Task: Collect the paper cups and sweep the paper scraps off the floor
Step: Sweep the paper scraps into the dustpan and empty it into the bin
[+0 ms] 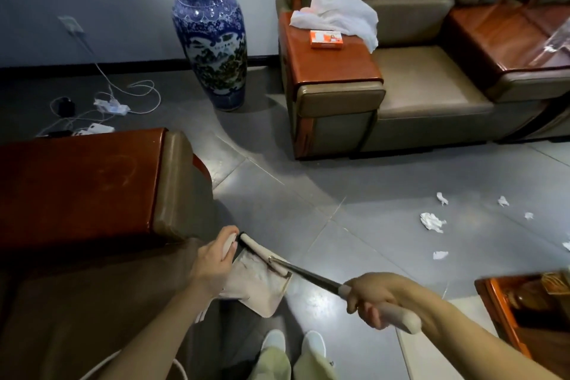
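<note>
Paper scraps [431, 221] lie loose on the grey tiled floor [354, 182] toward its right edge: one larger crumpled wad with five or so smaller white bits spread around it, the nearest just off the corner of a wooden table [493, 287] at lower right. All are torn, wrinkled and light-looking, and none has been gathered, so the sweeping looks not yet begun. No paper cups show anywhere in view, and whether they are collected cannot be told. The tools are in hand. The right hand [376, 296] is wrapped tight round the pale grip of a broom [308, 273], whose dark shaft runs down-left to a head resting over the dustpan [256, 284]. The left hand [216, 259] curls round the dustpan's pale handle, beside a sofa arm [172, 182]. Both tools sit well apart from the scraps, so they must first be carried across the floor to the right.
</note>
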